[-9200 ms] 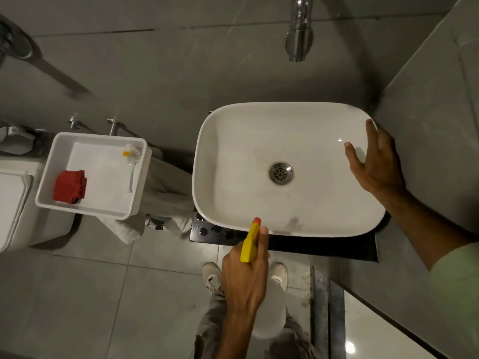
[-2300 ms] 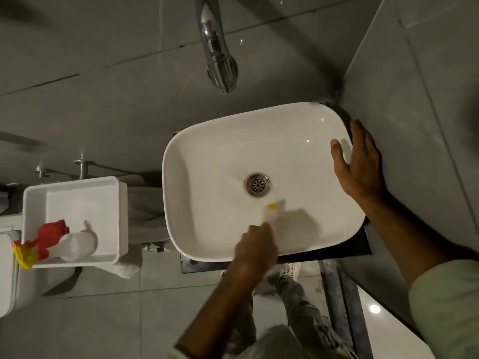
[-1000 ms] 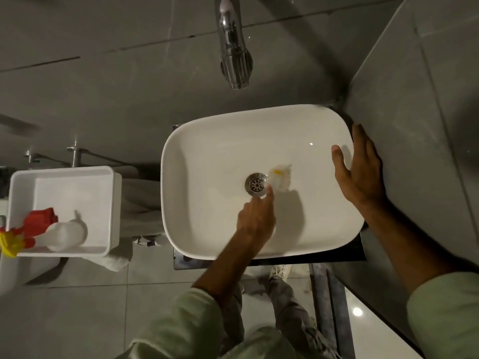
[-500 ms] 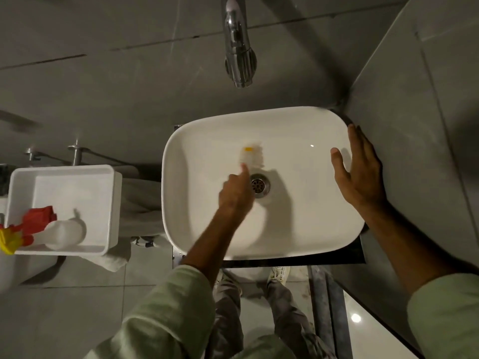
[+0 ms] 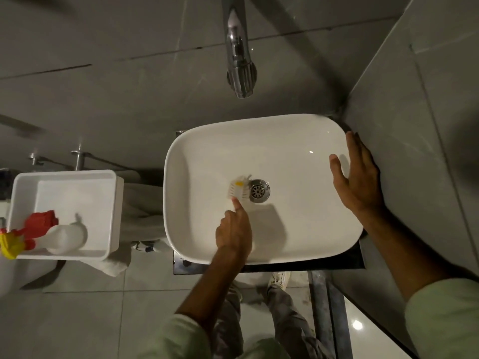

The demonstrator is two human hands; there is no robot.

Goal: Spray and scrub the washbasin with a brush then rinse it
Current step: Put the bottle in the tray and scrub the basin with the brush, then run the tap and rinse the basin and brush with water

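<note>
Grey tiled wall (image 5: pixel 129 81) rises ahead of me, its joints running across in thin dark lines. A second tiled wall (image 5: pixel 420 130) closes in on my right, meeting the first in a corner. Below, the floor (image 5: pixel 77 320) is pale grey tile. At the lower right a glossy surface (image 5: pixel 373 335) catches a small bright spot of light. The room is dim.

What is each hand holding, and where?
Left hand grips the brush by its handle; right hand holds nothing, resting open on the basin rim.
</note>
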